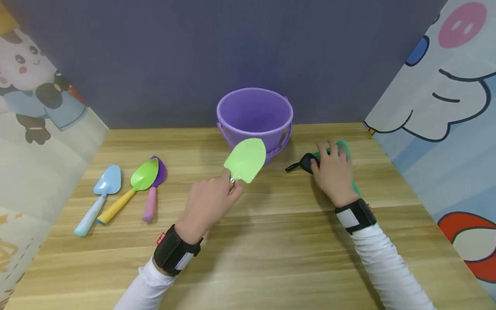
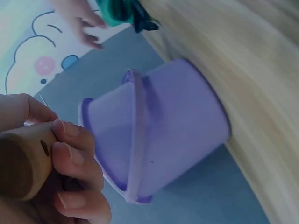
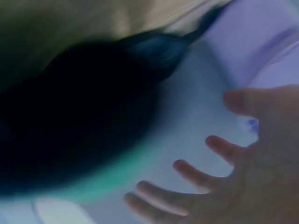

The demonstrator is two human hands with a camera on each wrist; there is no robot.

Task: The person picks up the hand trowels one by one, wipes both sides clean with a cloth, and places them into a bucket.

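Observation:
In the head view my left hand (image 1: 209,200) grips a garden trowel with a light green blade (image 1: 248,159), held up in front of a purple bucket (image 1: 242,116). The left wrist view shows the fingers curled round its wooden handle (image 2: 28,158). My right hand (image 1: 333,174) is over a green object (image 1: 344,146) with a black end (image 1: 308,162) and a black loop, lying right of the bucket. In the right wrist view the fingers (image 3: 191,175) are spread and relaxed, with the blurred dark object beside them. The hand hides much of it in the head view.
On the left of the wooden table (image 1: 271,258) lie a light blue trowel (image 1: 108,181), a green spade with a yellow handle (image 1: 118,206) and a purple one with a pink handle (image 1: 150,204). A dark panel (image 1: 174,64) stands behind the bucket, with cartoon-printed walls at both sides.

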